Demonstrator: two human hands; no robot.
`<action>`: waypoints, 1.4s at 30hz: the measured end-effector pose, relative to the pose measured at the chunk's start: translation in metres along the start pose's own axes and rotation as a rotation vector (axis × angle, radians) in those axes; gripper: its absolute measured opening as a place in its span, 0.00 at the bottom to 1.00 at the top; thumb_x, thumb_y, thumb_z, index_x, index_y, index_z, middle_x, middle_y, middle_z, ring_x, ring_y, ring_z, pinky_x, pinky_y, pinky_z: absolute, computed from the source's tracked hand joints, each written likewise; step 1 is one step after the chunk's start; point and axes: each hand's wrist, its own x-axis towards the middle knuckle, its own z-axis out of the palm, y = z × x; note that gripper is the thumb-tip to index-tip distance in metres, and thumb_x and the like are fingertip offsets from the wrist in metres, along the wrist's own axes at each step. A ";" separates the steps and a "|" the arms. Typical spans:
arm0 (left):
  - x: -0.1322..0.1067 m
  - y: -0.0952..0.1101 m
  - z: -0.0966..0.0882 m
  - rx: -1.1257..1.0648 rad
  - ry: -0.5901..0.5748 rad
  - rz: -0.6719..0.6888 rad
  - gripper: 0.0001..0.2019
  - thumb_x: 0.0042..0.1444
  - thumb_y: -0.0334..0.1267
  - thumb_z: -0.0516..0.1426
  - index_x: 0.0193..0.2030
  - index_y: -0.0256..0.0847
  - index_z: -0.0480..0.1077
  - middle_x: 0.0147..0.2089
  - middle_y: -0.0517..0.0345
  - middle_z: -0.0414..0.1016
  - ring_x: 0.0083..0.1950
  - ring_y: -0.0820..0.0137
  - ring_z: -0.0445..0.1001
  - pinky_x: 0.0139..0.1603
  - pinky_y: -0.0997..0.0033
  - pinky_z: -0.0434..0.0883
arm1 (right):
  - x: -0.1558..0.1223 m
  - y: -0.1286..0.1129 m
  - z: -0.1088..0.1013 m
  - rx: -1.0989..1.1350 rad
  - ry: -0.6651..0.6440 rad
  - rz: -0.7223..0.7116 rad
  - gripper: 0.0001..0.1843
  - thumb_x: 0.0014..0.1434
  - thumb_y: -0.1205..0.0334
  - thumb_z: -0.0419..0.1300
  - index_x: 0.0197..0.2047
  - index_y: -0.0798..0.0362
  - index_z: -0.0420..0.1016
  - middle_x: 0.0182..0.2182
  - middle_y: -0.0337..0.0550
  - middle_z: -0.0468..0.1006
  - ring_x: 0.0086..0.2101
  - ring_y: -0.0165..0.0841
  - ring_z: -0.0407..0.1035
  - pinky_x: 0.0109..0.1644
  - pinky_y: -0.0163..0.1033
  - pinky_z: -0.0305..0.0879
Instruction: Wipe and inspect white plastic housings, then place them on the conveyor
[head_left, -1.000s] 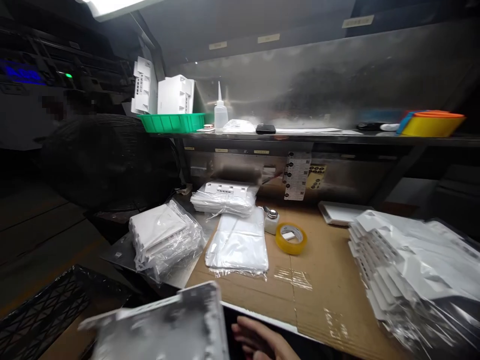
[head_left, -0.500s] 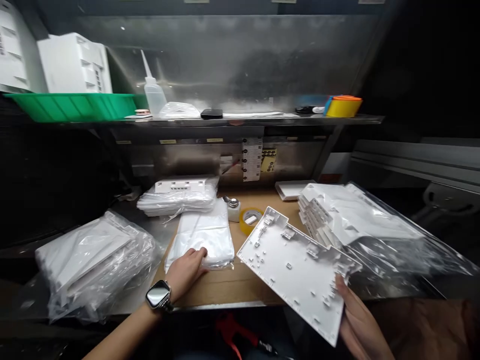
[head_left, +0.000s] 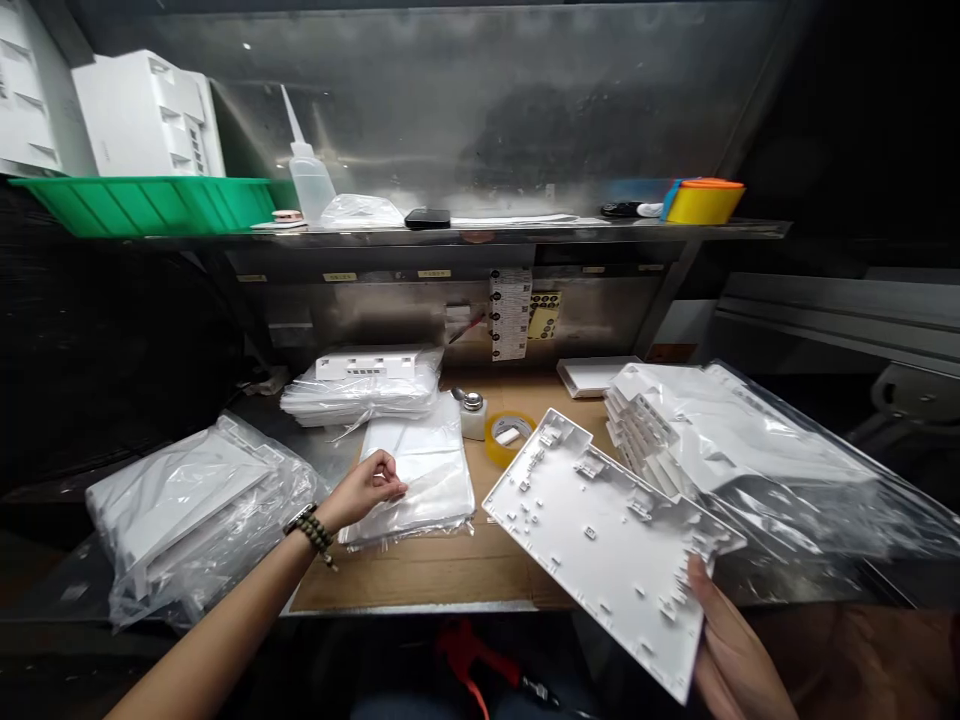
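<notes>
My right hand point(head_left: 731, 635) grips a white plastic housing panel point(head_left: 585, 560) by its lower right end, thumb on the inner face. The panel is tilted, its clips and posts turned toward me. On the left, my left hand point(head_left: 375, 482) is closed in a pinch over a stack of clear plastic bags point(head_left: 420, 440). A thin see-through flap of the top bag rises at the fingertips; exactly how much of it is held is hard to see. Beside the panel lie a roll of yellow tape point(head_left: 499, 450) and a small bottle with a metal top point(head_left: 472, 415).
Bagged white panels point(head_left: 187, 500) lie at left, more point(head_left: 364, 385) behind the bags, and a bagged stack point(head_left: 690, 430) at right. Above runs a metal shelf point(head_left: 510, 236) with a green tray point(head_left: 165, 208) and a squeeze bottle point(head_left: 311, 185). A red-handled tool point(head_left: 476, 655) hangs below the table edge.
My left hand has lifted slightly and turned over on the bag stack, from lying on it to a pinch with a flap of film raised. The right hand still holds the panel.
</notes>
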 end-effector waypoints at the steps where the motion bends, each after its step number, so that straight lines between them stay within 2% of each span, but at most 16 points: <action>1: 0.000 0.000 0.000 0.000 0.006 0.006 0.21 0.56 0.56 0.59 0.40 0.42 0.57 0.33 0.59 0.70 0.35 0.66 0.75 0.39 0.64 0.73 | 0.001 0.001 -0.001 -0.008 0.004 0.008 0.44 0.57 0.47 0.70 0.72 0.45 0.61 0.60 0.49 0.76 0.57 0.48 0.73 0.62 0.52 0.73; 3: -0.002 0.002 -0.001 0.043 0.021 0.029 0.16 0.59 0.52 0.57 0.38 0.40 0.61 0.38 0.53 0.71 0.39 0.65 0.75 0.44 0.60 0.74 | 0.002 0.004 0.000 -0.029 0.010 0.017 0.45 0.56 0.46 0.70 0.73 0.44 0.60 0.60 0.50 0.75 0.57 0.49 0.73 0.62 0.53 0.74; 6: -0.010 0.010 0.000 0.185 0.042 0.065 0.14 0.62 0.45 0.51 0.34 0.37 0.69 0.53 0.43 0.71 0.53 0.58 0.73 0.57 0.51 0.69 | 0.002 0.009 0.003 -0.060 -0.009 0.026 0.45 0.57 0.45 0.70 0.73 0.44 0.60 0.62 0.48 0.74 0.57 0.48 0.73 0.62 0.51 0.73; 8: -0.018 0.016 0.003 0.293 0.062 0.071 0.14 0.62 0.44 0.51 0.40 0.38 0.74 0.58 0.42 0.69 0.56 0.55 0.70 0.58 0.49 0.67 | 0.001 0.011 0.006 -0.067 -0.006 0.036 0.45 0.57 0.45 0.70 0.73 0.43 0.60 0.61 0.47 0.75 0.57 0.47 0.74 0.63 0.50 0.73; 11: -0.030 0.022 0.009 0.428 0.098 0.063 0.18 0.57 0.40 0.56 0.54 0.40 0.70 0.59 0.42 0.67 0.50 0.53 0.72 0.51 0.51 0.67 | -0.002 0.012 0.010 -0.090 0.030 0.046 0.44 0.55 0.46 0.71 0.72 0.41 0.62 0.62 0.45 0.75 0.57 0.46 0.74 0.63 0.48 0.72; 14: -0.036 0.023 0.013 0.507 0.111 0.065 0.20 0.57 0.32 0.53 0.56 0.40 0.64 0.51 0.44 0.73 0.47 0.52 0.72 0.48 0.53 0.64 | -0.002 0.011 0.012 -0.090 0.025 0.056 0.44 0.55 0.46 0.71 0.71 0.42 0.63 0.61 0.46 0.75 0.56 0.46 0.75 0.63 0.49 0.73; 16: -0.038 0.024 0.012 0.517 0.126 0.051 0.17 0.61 0.31 0.49 0.57 0.39 0.60 0.44 0.46 0.76 0.46 0.51 0.72 0.47 0.54 0.63 | -0.001 0.011 0.011 -0.073 0.004 0.054 0.44 0.56 0.46 0.71 0.72 0.42 0.62 0.60 0.48 0.76 0.55 0.47 0.75 0.61 0.50 0.75; 19: -0.038 0.026 0.006 0.463 0.131 0.018 0.12 0.67 0.36 0.47 0.55 0.41 0.58 0.44 0.48 0.79 0.45 0.51 0.74 0.44 0.56 0.62 | 0.001 0.011 0.009 -0.082 -0.001 0.045 0.45 0.56 0.46 0.71 0.72 0.43 0.61 0.60 0.49 0.76 0.54 0.48 0.76 0.58 0.49 0.77; 21: -0.037 0.028 0.001 0.382 0.106 -0.001 0.09 0.67 0.38 0.49 0.53 0.43 0.58 0.44 0.52 0.80 0.46 0.54 0.76 0.46 0.57 0.63 | 0.002 0.013 0.008 -0.091 0.007 0.045 0.45 0.56 0.46 0.71 0.73 0.43 0.61 0.60 0.49 0.76 0.53 0.48 0.76 0.56 0.48 0.78; 24: -0.029 0.024 -0.007 0.215 0.051 -0.047 0.16 0.58 0.40 0.62 0.47 0.43 0.60 0.38 0.56 0.81 0.42 0.59 0.78 0.45 0.61 0.66 | 0.002 0.014 0.008 -0.093 0.014 0.061 0.47 0.55 0.46 0.71 0.74 0.44 0.59 0.60 0.50 0.76 0.53 0.48 0.76 0.56 0.48 0.78; 27: -0.016 0.013 -0.016 0.000 -0.043 -0.115 0.23 0.47 0.42 0.70 0.40 0.41 0.62 0.29 0.60 0.76 0.32 0.64 0.76 0.36 0.66 0.69 | 0.000 0.015 0.009 -0.119 0.001 0.074 0.50 0.54 0.44 0.72 0.74 0.45 0.57 0.60 0.50 0.76 0.54 0.48 0.76 0.57 0.48 0.77; 29: -0.008 0.004 -0.023 -0.146 -0.087 -0.160 0.22 0.49 0.44 0.70 0.39 0.39 0.63 0.28 0.62 0.73 0.30 0.68 0.74 0.34 0.67 0.71 | -0.001 0.016 0.009 -0.150 -0.015 0.069 0.51 0.54 0.43 0.72 0.75 0.45 0.56 0.61 0.50 0.75 0.55 0.49 0.75 0.59 0.50 0.76; 33: -0.001 -0.007 -0.032 -0.335 -0.096 -0.224 0.15 0.59 0.43 0.65 0.42 0.36 0.68 0.38 0.55 0.75 0.39 0.68 0.77 0.44 0.63 0.77 | 0.004 0.019 0.004 -0.127 -0.023 0.088 0.50 0.54 0.45 0.72 0.74 0.45 0.57 0.61 0.49 0.75 0.54 0.48 0.76 0.60 0.50 0.75; 35: -0.001 -0.008 -0.033 -0.358 -0.094 -0.239 0.11 0.59 0.37 0.65 0.42 0.35 0.68 0.39 0.56 0.75 0.40 0.68 0.77 0.46 0.62 0.77 | 0.008 0.020 0.000 -0.106 -0.024 0.098 0.50 0.54 0.46 0.73 0.74 0.43 0.58 0.61 0.47 0.75 0.54 0.47 0.76 0.60 0.48 0.76; 38: -0.004 -0.005 -0.029 -0.310 -0.094 -0.236 0.10 0.56 0.27 0.66 0.39 0.35 0.68 0.36 0.61 0.73 0.36 0.71 0.75 0.43 0.66 0.76 | 0.011 0.022 -0.003 -0.099 -0.016 0.108 0.51 0.53 0.48 0.74 0.74 0.45 0.57 0.61 0.47 0.75 0.53 0.46 0.76 0.59 0.45 0.76; 42: -0.008 0.005 -0.021 -0.159 -0.092 -0.208 0.09 0.56 0.27 0.65 0.40 0.35 0.69 0.35 0.61 0.74 0.32 0.71 0.73 0.38 0.68 0.73 | 0.007 0.025 0.006 -0.102 0.010 0.124 0.51 0.54 0.45 0.73 0.74 0.48 0.57 0.59 0.49 0.76 0.54 0.47 0.76 0.60 0.46 0.76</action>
